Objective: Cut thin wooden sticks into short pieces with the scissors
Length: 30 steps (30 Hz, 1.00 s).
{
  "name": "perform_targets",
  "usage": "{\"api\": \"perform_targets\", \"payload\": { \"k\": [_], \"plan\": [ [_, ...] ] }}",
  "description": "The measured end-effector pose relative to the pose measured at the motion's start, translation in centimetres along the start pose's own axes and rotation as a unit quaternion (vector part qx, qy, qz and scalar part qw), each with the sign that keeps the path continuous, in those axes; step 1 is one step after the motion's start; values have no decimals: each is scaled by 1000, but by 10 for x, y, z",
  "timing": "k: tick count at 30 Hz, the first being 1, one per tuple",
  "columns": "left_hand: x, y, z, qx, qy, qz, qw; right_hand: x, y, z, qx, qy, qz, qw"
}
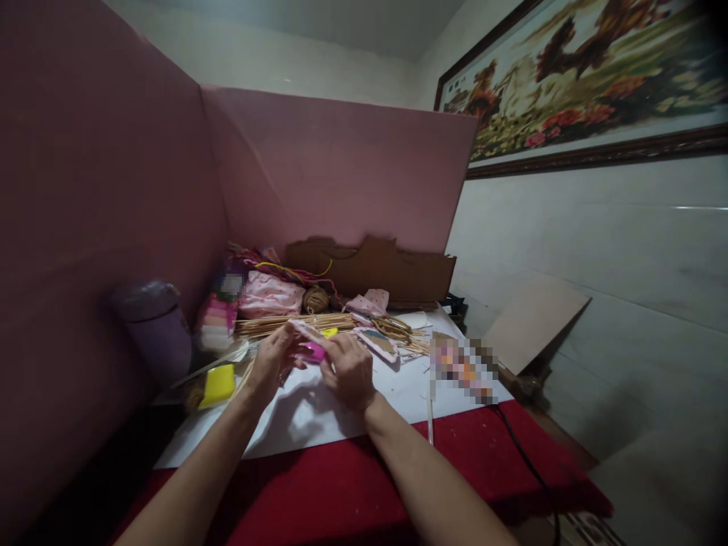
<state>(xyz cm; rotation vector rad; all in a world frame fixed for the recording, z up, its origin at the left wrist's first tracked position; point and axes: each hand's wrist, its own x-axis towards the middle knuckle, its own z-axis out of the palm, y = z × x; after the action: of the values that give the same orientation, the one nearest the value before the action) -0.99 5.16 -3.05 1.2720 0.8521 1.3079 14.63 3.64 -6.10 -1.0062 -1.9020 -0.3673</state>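
My left hand (273, 360) and my right hand (349, 371) are raised over the white sheet, both closed on a cardboard piece edged with pale pink cloth (307, 331). The left fingers pinch its left end. Curled fingers of the right hand press along its right end. Just behind the hands, a bright pink object (312, 352) shows partly; its kind is hidden. Right of my right hand lies a similar cloth-edged cardboard piece (382, 346), flat, with a pointed oval outline. Scissors (392, 326) with dark gold handles rest beyond it.
Thin wooden sticks (267, 326), a twine ball (316, 300) and pink dotted cloth (271, 294) lie behind. A yellow block (217, 385) and a purple bottle (159, 334) stand left. A pixelated object (463, 368) with a black cord (528, 459) is right. Red cloth (318, 500) covers the front.
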Motion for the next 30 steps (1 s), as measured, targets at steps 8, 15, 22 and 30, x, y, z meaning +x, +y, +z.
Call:
{"api": "perform_targets", "payload": {
  "k": [8,15,22,30],
  "plan": [
    [1,1,-8,-90,123,-90,984,9,-2,-3,150,116,203,961],
    [-1,-4,2,-129,84,-22,988,10,8,15,447,7,371,814],
    [-4,-13,6,-80,18,-52,995,7,7,16,469,41,371,800],
    [-4,-10,4,-80,37,-48,995,6,8,17,503,12,377,777]
  ]
}}
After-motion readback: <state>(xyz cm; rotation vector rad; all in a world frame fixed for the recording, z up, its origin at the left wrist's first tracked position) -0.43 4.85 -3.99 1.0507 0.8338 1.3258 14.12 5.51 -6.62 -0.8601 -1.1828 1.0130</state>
